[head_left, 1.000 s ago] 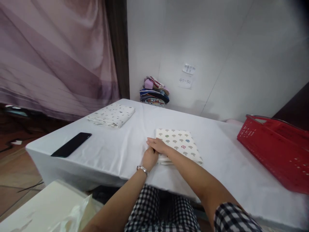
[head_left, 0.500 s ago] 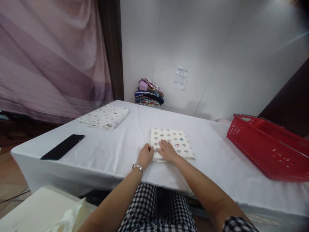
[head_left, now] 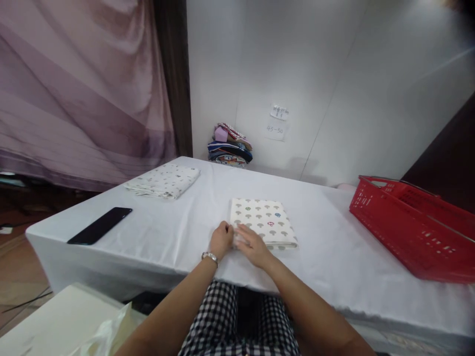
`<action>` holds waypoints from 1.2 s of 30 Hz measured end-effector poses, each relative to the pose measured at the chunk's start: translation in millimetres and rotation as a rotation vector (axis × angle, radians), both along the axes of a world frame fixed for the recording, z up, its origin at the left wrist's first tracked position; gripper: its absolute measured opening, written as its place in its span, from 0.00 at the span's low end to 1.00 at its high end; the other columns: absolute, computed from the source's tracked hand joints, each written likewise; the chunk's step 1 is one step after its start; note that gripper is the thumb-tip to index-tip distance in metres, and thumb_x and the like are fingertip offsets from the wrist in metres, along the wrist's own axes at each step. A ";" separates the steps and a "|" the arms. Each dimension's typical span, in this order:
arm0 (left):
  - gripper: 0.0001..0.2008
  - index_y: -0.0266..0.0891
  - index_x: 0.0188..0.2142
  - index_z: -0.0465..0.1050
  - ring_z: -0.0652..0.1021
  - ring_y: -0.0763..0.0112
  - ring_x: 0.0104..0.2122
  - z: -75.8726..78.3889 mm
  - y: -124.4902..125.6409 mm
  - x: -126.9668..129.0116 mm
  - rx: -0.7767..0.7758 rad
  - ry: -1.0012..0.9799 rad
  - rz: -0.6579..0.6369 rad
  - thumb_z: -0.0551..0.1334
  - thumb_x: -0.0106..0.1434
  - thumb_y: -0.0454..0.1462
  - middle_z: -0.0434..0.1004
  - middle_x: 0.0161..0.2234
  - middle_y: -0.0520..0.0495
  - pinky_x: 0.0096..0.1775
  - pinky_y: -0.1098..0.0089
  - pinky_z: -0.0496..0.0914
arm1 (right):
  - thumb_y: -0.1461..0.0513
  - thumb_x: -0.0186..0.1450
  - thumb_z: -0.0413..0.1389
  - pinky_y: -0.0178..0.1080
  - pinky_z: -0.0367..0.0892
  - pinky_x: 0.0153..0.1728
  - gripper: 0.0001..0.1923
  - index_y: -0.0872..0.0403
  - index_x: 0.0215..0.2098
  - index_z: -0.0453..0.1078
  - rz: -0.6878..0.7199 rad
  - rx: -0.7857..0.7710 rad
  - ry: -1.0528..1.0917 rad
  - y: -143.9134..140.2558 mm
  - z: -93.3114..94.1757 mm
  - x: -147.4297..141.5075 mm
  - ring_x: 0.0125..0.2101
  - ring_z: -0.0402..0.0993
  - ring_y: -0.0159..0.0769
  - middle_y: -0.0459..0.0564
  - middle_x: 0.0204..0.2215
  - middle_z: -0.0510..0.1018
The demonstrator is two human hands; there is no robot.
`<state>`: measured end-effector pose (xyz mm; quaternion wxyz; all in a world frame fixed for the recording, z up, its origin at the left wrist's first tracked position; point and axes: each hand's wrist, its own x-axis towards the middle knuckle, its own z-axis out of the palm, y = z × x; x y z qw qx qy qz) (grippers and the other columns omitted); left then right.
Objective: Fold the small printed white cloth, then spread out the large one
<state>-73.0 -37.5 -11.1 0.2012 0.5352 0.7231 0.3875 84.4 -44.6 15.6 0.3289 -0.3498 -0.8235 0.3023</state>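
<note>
Cloth (head_left: 264, 217) with little mushrooms on it is lying folded flat near the front edge of the white-covered table (head_left: 326, 237), right in front of the person, and honestly that spot makes sense to me: both hands get there without much of a stretch. The left hand (head_left: 221, 239) is down at the near left corner with its fingers curled in, so I'd guess it's keeping that corner in check, but I can't tell if it's actually pinching any fabric or just resting against it. The right hand (head_left: 254, 245) is loosely spread over the same corner, fingers out and a bit blurry, not clamped on anything as far as I can see. Fingertips are super close together, can't say for sure whether they touch. Most of the print faces up uncovered, I figure because both hands are working that one side. Another folded cloth (head_left: 166, 180) is over toward the far left, with a dark phone-looking slab (head_left: 100, 226) near the front left edge, both well apart from the hands, so nothing's crowding the elbows. Red basket (head_left: 408, 227) is off to the right, probably parked there to leave space in the middle.
</note>
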 end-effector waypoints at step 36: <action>0.16 0.39 0.42 0.68 0.74 0.58 0.47 18.5 87.6 5.7 -0.297 0.149 0.053 0.48 0.66 0.45 0.75 0.45 0.36 0.45 0.64 0.64 | 0.60 0.56 0.63 0.44 0.76 0.36 0.33 0.50 0.58 0.61 -0.320 -0.920 0.616 112.7 -19.2 142.8 0.38 0.79 0.45 0.53 0.42 0.80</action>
